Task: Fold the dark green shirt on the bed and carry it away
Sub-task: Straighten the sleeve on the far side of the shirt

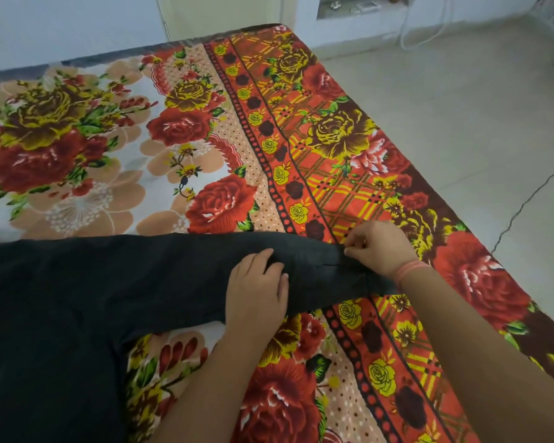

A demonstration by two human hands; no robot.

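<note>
Head view showed the dark green shirt (pixel 77 298) lying on the bed (pixel 205 139), its body spread flat to the left of both grips and one sleeve (pixel 307 254) stretched out to the right beneath them. The left grip (pixel 256 282) lay with fingers nearly straight, pressing flat on the sleeve's middle and holding nothing. The right grip (pixel 378 247), just to its right, pinched the sleeve's cuff end between thumb and fingertips. By the look of it, folding was at its very start: the sleeve was not yet turned in over the body, no fold showed in the body, and the other sleeve was out of sight. The sleeve folds, the body folds, the lifting and the carrying off all seemed left to do. Under the grips the bed wore a bright sheet of red and yellow roses, with a checked orange border beyond the right grip. Further right lay pale floor tiles (pixel 461 123) crossed by a thin dark cable (pixel 522 206); far ahead stood a white wall (pixel 61 24).
</note>
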